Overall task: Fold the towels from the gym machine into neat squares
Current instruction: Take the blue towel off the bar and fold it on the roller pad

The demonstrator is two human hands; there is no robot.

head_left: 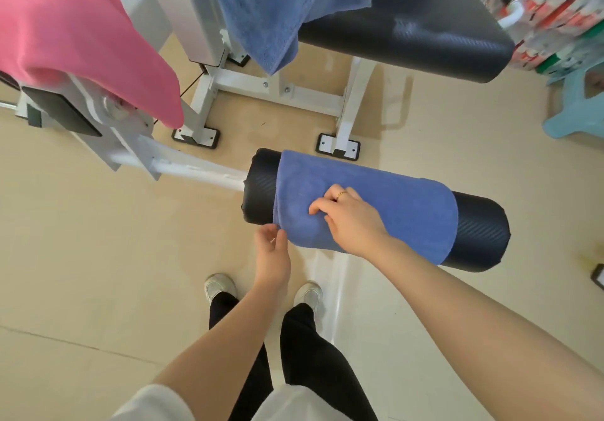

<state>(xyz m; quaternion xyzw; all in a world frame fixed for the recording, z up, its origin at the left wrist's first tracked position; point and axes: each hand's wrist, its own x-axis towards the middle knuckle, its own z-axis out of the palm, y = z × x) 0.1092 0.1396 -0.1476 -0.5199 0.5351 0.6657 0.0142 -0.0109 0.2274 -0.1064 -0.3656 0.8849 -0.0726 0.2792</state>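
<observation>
A blue towel (402, 205) lies draped over the black foam roller pad (480, 231) of a white gym machine. My right hand (349, 221) rests on top of this towel with its fingers curled and pinching the cloth. My left hand (273, 250) is at the towel's lower left corner, thumb and fingers closing on its edge. A second blue towel (277, 12) hangs from the machine's frame above the black seat. A pink towel (81, 44) hangs over the machine's left arm.
The white machine frame (277, 88) and its feet stand on the beige floor beyond the roller. The black padded seat (421, 28) is at the top right. A teal plastic stool (575, 106) and colourful packages sit at the right edge. My feet stand below the roller.
</observation>
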